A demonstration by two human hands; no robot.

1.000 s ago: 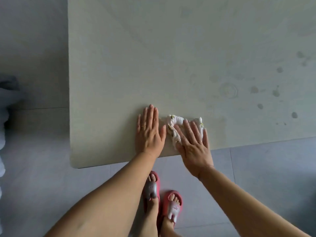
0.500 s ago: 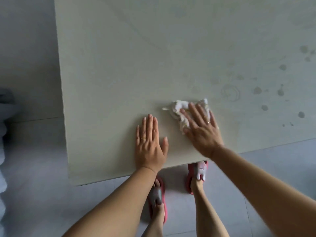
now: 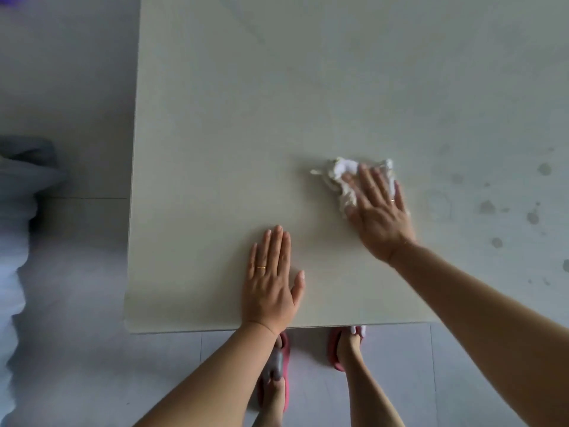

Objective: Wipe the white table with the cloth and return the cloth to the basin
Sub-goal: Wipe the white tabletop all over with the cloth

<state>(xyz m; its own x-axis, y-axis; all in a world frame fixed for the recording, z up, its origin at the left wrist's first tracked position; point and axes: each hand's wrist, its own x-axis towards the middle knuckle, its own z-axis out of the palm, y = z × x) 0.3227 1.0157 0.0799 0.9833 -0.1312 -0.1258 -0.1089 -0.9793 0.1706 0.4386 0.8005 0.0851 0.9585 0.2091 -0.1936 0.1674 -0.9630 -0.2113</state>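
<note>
**One cloth, two flat hands, one white table**

One table (image 3: 215, 118): white, matte, flat, rounded at its lower-left corner, filling most of the frame. One cloth (image 3: 338, 167): white, crumpled, frayed at the edges, lying on the tabletop right of centre.

Two hands. Right hand (image 3: 378, 211) pressed palm down on the cloth, fingers straight and slightly spread, gripping nothing; cloth bunched out beyond the fingertips and on the thumb side. Left hand (image 3: 271, 282) at lower centre, flat on bare tabletop near the front edge, fingers straight and close together, thumb out, holding nothing, apart from the cloth.

Two thin gold rings (image 3: 261, 267), one per hand. At least six grey roundish blotches (image 3: 487, 207) and one faint ring mark (image 3: 437, 204) on the right part of the tabletop, right of the cloth.

Two pink slippers (image 3: 334, 349) on grey tiled floor (image 3: 77, 365) at the bottom, the right one partly under the table edge.
</note>
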